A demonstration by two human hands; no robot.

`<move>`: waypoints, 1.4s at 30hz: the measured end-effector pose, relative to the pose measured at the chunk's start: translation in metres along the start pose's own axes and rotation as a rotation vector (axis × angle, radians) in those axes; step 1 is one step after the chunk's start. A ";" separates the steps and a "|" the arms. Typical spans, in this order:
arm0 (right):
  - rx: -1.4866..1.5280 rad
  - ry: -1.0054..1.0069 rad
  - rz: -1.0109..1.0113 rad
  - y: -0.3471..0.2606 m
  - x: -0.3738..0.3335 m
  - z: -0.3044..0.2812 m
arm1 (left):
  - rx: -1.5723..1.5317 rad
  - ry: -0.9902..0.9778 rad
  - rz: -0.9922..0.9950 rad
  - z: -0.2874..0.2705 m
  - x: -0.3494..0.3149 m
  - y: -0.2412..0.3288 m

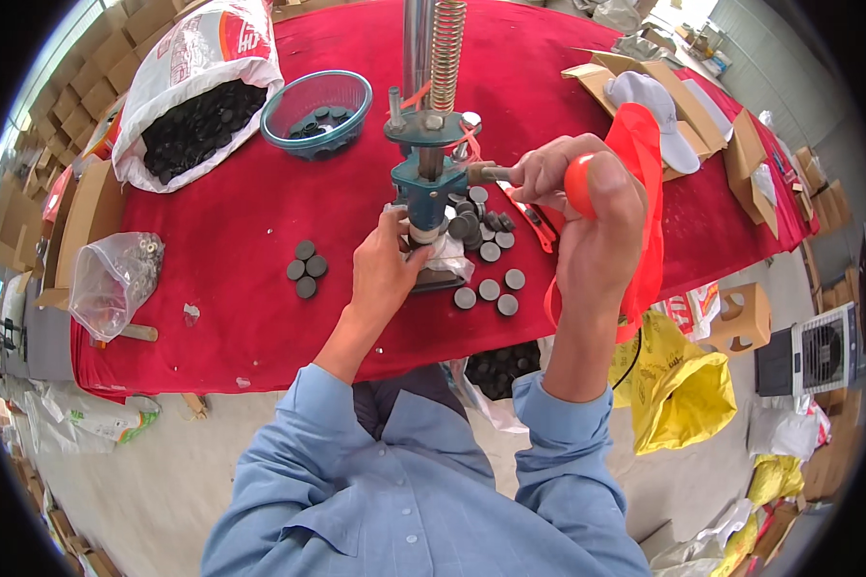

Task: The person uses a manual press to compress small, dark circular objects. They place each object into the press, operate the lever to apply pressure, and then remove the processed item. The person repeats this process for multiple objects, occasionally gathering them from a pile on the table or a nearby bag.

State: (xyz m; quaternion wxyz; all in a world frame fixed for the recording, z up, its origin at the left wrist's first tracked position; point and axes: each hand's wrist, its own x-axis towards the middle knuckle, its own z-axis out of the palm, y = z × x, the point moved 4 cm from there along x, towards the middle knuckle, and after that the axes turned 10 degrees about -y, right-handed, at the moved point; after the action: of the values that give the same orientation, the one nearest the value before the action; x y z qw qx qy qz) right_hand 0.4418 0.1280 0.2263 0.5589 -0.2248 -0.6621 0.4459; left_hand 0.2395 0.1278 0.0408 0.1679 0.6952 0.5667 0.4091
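In front of me stands a green hand press (431,183) with a tall spring on its column. My right hand (597,216) is closed around the red ball knob (579,186) of the press lever. My left hand (385,264) reaches to the lower end of the press ram, its fingers and thumb curled around the spot just above the base; what they hold there is hidden. Dark grey round caps (490,289) lie loosely to the right of the base, some heaped. Left of my left hand sits a small group of black caps (306,267).
A red cloth (221,288) covers the table. At the back left are a white sack (197,87) of black caps and a teal basket (318,111). A clear bag (115,284) of small parts lies at left. A red-handled cutter (536,223) and a cap (656,120) lie right.
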 end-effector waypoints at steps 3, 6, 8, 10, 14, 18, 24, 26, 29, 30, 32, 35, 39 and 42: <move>0.040 0.010 -0.054 0.001 -0.002 -0.001 | -0.050 -0.004 -0.041 0.003 0.003 0.002; 0.064 0.033 -0.080 0.002 -0.007 0.001 | -0.055 0.013 -0.036 0.004 0.003 0.000; 0.051 0.018 -0.124 0.004 -0.013 0.001 | -0.094 0.017 -0.043 0.005 0.003 -0.001; 0.030 -0.026 -0.207 0.012 -0.024 -0.002 | -0.117 0.014 -0.055 0.006 0.002 -0.002; 0.008 0.031 -0.245 0.020 -0.056 0.008 | -0.109 0.052 -0.066 -0.003 -0.004 -0.006; 0.017 0.045 -0.337 0.060 -0.108 0.009 | 0.028 0.104 -0.008 -0.039 -0.023 -0.024; -0.045 -0.003 -0.243 0.057 -0.110 0.004 | 0.540 0.095 -0.141 -0.094 -0.083 -0.050; -0.069 -0.036 -0.242 0.053 -0.104 0.002 | 0.470 0.100 -0.163 -0.092 -0.096 -0.055; -0.064 -0.018 -0.246 0.054 -0.105 0.002 | 0.359 0.090 -0.214 -0.089 -0.107 -0.052; -0.048 -0.002 -0.262 0.058 -0.109 0.003 | 0.320 0.092 -0.228 -0.089 -0.110 -0.052; -0.008 0.060 -0.279 0.066 -0.117 0.009 | 0.260 0.115 -0.238 -0.085 -0.117 -0.056; 0.045 0.147 -0.282 0.072 -0.121 0.014 | 0.246 0.143 -0.212 -0.083 -0.117 -0.063; -0.048 0.030 -0.273 0.058 -0.110 0.003 | 0.157 0.180 -0.109 -0.078 -0.094 -0.048; -0.050 -0.016 -0.260 0.035 -0.078 0.000 | 0.080 0.130 -0.089 -0.060 -0.061 -0.023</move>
State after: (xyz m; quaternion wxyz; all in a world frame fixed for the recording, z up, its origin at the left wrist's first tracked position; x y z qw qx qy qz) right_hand 0.4562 0.0831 0.1546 0.6008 -0.1471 -0.7010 0.3550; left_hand 0.1779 0.0646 0.0380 0.1208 0.6474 0.6227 0.4225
